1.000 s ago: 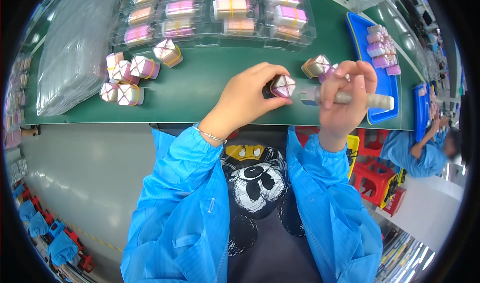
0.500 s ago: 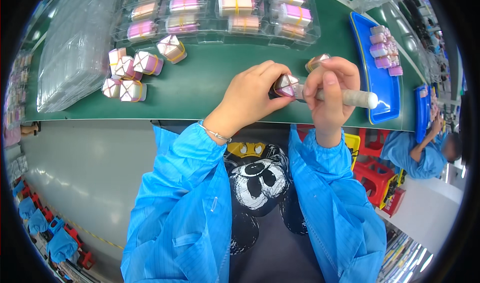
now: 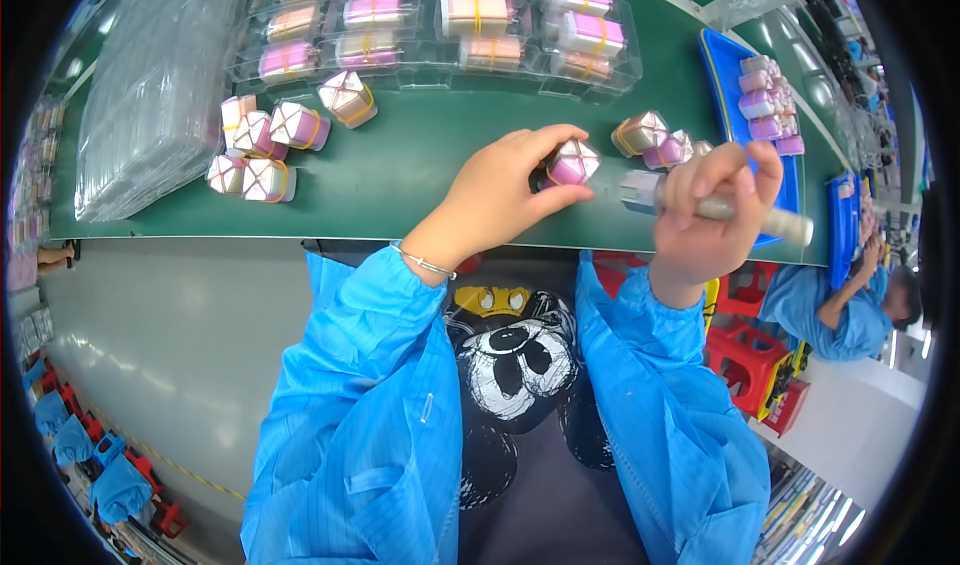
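Note:
My left hand [image 3: 510, 180] grips a small pink-and-white block [image 3: 573, 162] between thumb and fingers just above the green bench. The block's white end shows crossing lines. In my right hand [image 3: 705, 210] is a tool with a thick pale round handle [image 3: 790, 227] and a flat, greyish, translucent tip [image 3: 640, 191]. This hand is smeared by motion, and the tip stands apart from the block. Beyond the right hand lie several similar blocks [image 3: 642, 133] with yellow bands, partly hidden by its fingers.
Clear plastic trays [image 3: 400, 77] of banded blocks fill the far side of the green bench [image 3: 430, 125]. Loose blocks [image 3: 268, 180] lie at left beside stacked clear trays [image 3: 150, 115]. A blue tray [image 3: 728, 75] holds blocks at right. Farther right sits another person [image 3: 830, 310] in blue.
My right hand has moved right with the tool, drawing its tip away from the block. Blocks behind that hand have come into view. My left hand still holds its block.

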The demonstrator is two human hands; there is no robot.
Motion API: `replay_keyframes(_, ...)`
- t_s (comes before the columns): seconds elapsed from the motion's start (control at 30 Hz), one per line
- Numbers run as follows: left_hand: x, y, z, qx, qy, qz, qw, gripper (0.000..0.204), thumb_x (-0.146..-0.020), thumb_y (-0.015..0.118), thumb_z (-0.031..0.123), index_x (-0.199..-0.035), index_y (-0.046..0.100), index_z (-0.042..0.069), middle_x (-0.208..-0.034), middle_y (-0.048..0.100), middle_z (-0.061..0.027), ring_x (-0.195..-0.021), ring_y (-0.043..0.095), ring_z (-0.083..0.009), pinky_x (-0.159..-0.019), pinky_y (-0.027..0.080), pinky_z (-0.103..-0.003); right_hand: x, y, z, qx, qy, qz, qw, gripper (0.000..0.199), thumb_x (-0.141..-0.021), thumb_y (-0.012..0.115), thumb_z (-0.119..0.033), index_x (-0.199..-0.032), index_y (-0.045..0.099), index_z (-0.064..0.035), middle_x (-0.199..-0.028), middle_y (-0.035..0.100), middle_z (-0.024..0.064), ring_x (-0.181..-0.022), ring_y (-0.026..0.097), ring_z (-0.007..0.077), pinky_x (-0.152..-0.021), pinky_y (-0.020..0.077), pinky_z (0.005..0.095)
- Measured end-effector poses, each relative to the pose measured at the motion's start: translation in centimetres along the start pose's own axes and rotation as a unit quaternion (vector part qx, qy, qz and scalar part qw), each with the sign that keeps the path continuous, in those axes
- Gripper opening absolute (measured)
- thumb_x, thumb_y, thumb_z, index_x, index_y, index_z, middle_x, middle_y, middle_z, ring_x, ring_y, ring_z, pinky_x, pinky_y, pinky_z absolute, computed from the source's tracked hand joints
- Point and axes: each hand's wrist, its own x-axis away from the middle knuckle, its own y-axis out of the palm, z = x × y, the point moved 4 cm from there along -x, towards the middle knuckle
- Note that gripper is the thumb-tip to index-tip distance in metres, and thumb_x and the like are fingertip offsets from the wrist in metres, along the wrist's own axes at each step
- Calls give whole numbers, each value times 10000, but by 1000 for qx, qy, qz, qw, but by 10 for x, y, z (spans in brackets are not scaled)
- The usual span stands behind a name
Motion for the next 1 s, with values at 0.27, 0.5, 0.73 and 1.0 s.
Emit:
replay_keyframes(0.27, 4, -7, -7, 326, -187, 0, 927, 1003, -820, 74, 825, -1361, 396, 44, -859, 605, -97, -595, 574, -144, -537, 458, -251, 20, -5, 44, 235, 414, -48, 878, 279, -947, 575, -240, -1133, 577, -32, -722, 559, 31, -437, 405, 23, -389, 283, 189)
replay_keyframes(0.5, 4, -9, -13, 304, -189, 30, 933, 1059, -750, 30, 882, -1349, 308, 55, -835, 613, -143, -558, 544, -147, -453, 415, -249, 12, 13, 60, 191, 458, -77, 865, 300, -929, 621, -310, -1062, 624, -41, -710, 555, 13, -456, 422, 28, -402, 291, 187)
replay_keyframes(0.73, 9, -8, -12, 300, -126, 26, 945, 874, -886, 250, 753, -1346, 294, 11, -959, 651, -141, -644, 588, -147, -529, 451, -246, 15, 6, 68, 224, 463, -106, 851, 293, -909, 655, -256, -1109, 628, -43, -731, 598, 14, -461, 413, 12, -405, 275, 171)
replay_keyframes(1.0, 31, -105, 29, -462, 61, 332, 820, 388, -842, 685, 283, -1143, 591, 56, -1162, 587, -101, -1092, 498, -277, -967, 322, -410, 19, -37, 16, 239, 394, -82, 884, 396, -880, 663, -99, -1265, 578, -70, -961, 620, 33, -494, 404, -11, -436, 275, 166)
